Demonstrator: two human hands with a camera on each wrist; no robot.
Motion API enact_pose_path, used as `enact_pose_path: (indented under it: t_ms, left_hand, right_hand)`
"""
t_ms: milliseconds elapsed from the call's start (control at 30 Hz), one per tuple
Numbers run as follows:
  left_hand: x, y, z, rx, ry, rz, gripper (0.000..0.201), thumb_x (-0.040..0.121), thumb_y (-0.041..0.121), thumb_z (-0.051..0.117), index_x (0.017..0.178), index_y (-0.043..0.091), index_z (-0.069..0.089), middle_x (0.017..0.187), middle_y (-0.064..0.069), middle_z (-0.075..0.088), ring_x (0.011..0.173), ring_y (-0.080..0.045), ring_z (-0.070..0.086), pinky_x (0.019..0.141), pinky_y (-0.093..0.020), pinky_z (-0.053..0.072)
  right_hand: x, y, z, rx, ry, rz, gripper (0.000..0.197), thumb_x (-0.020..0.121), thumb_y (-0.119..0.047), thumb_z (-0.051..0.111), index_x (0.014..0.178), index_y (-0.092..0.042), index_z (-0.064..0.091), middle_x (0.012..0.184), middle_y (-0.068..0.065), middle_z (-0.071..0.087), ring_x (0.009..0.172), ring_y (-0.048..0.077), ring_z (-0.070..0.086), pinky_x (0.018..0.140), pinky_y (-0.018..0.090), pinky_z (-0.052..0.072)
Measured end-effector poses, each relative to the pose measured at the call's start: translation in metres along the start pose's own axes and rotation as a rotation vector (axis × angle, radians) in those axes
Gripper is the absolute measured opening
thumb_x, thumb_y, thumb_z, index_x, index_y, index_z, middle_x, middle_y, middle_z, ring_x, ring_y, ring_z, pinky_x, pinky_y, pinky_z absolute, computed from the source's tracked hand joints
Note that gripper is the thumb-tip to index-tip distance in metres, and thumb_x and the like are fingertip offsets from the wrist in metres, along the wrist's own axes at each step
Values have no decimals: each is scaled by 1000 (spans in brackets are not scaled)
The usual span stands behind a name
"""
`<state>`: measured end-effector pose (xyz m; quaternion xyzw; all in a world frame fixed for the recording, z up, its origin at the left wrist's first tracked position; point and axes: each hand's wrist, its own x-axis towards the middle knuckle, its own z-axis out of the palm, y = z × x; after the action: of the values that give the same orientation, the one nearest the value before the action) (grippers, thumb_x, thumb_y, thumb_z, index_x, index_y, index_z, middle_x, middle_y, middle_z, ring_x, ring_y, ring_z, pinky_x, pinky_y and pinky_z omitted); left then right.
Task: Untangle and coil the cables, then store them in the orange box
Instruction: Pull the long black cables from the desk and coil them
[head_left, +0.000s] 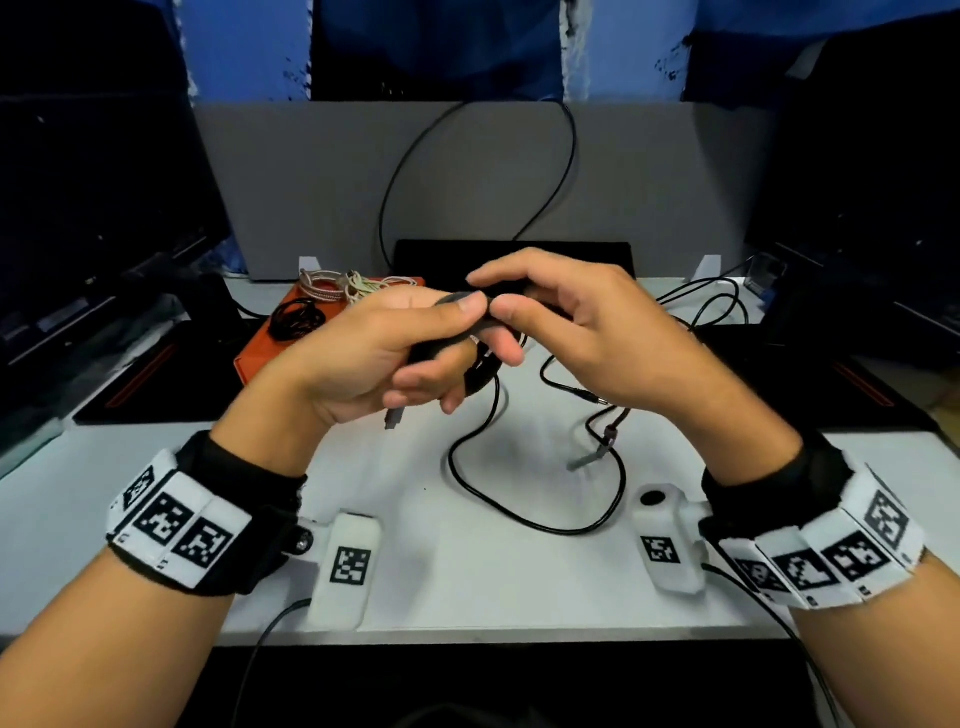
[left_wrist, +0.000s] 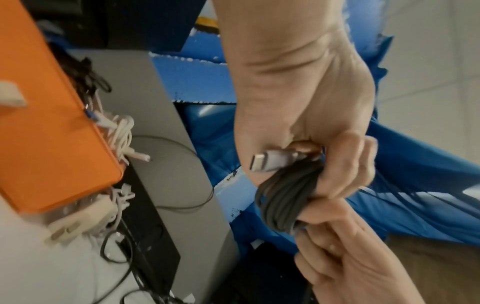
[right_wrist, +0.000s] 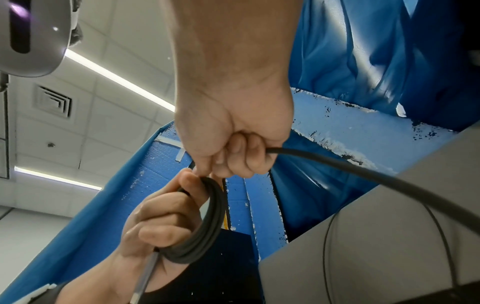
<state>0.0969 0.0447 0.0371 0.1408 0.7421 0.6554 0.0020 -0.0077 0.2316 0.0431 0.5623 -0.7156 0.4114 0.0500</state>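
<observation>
While both hands meet above the table:
Left hand (head_left: 384, 353): grips one black cable coil (right_wrist: 205, 222).
Right hand (head_left: 571, 322): pinches its strand.
Orange box (head_left: 260, 353): three cable bundles.

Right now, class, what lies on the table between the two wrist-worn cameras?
In the head view, a loose black cable loops across the white table between the left wrist camera and the right wrist camera; otherwise that stretch is bare.
</observation>
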Motion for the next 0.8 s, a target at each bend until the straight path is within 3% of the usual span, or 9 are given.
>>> enact_pose_path:
  t_ms: [100, 200, 300, 433, 500, 567, 667, 733, 800]
  left_hand:
    - [4, -5, 7, -170, 61, 74, 33, 107, 27, 36, 86, 8, 54, 45, 8, 33, 36, -10, 33, 66, -30, 49]
    - [8, -8, 15, -303, 27, 115, 35, 109, 28, 30, 84, 13, 51, 46, 10, 40, 43, -11, 44, 77, -33, 51]
    - [8, -8, 16, -417, -39, 63, 43, 107, 33, 27, 80, 17, 56, 45, 7, 49, 49, -15, 56, 83, -32, 54]
    - [4, -3, 16, -438, -65, 26, 44, 103, 42, 32, 72, 20, 56, 47, 1, 55, 55, -21, 65, 89, -33, 54]
    - [6, -3, 23, -499, -39, 46, 45, 106, 39, 31, 72, 20, 54, 41, 6, 50, 45, -14, 57, 83, -31, 55]
    - [10, -4, 33, -600, -18, 88, 53, 110, 37, 25, 75, 18, 59, 37, 11, 39, 39, -8, 48, 81, -28, 55]
    - [11, -4, 40, -540, -81, 141, 73, 110, 35, 14, 83, 15, 78, 39, 6, 21, 58, -4, 63, 103, -28, 50]
    - [10, 2, 35, -593, -63, 224, 63, 110, 32, 20, 104, 3, 76, 40, 7, 37, 77, -11, 72, 106, -30, 49]
    - [8, 11, 24, -682, 71, 337, 54, 109, 30, 28, 123, -9, 62, 46, 5, 52, 77, -15, 73, 93, -30, 54]
  right_hand:
    - [1, 5, 4, -24, 14, 38, 35, 109, -41, 39, 121, -27, 69, 107, -18, 67, 106, 1, 63, 96, 30, 50]
    - [-1, 6, 11, -34, 38, 116, 47, 109, -50, 30, 105, -16, 62, 99, -4, 56, 89, 7, 56, 82, 34, 46]
    - [0, 6, 18, 150, 16, 171, 50, 109, -52, 31, 102, -9, 55, 97, -1, 67, 76, 3, 58, 71, 27, 43]
    - [0, 7, 19, 85, -34, 130, 54, 101, -67, 27, 96, -18, 50, 101, 15, 71, 79, 33, 62, 73, 57, 50]
    - [0, 5, 17, 45, 12, 101, 50, 104, -60, 27, 93, -16, 47, 105, 17, 70, 79, 31, 59, 71, 54, 49]
    - [1, 4, 15, 101, 65, 88, 46, 107, -53, 29, 90, -15, 49, 94, 6, 68, 75, 22, 55, 71, 49, 48]
    - [3, 11, 14, 185, 73, 100, 39, 111, -47, 30, 85, -24, 49, 73, -13, 49, 71, 9, 45, 70, 42, 42]
    - [5, 18, 14, 259, 40, 116, 38, 111, -47, 29, 92, -21, 50, 70, -17, 44, 66, 3, 41, 64, 28, 36]
    - [5, 23, 14, 257, -6, 133, 41, 111, -46, 29, 101, -11, 48, 69, -19, 43, 60, 0, 41, 59, 14, 34]
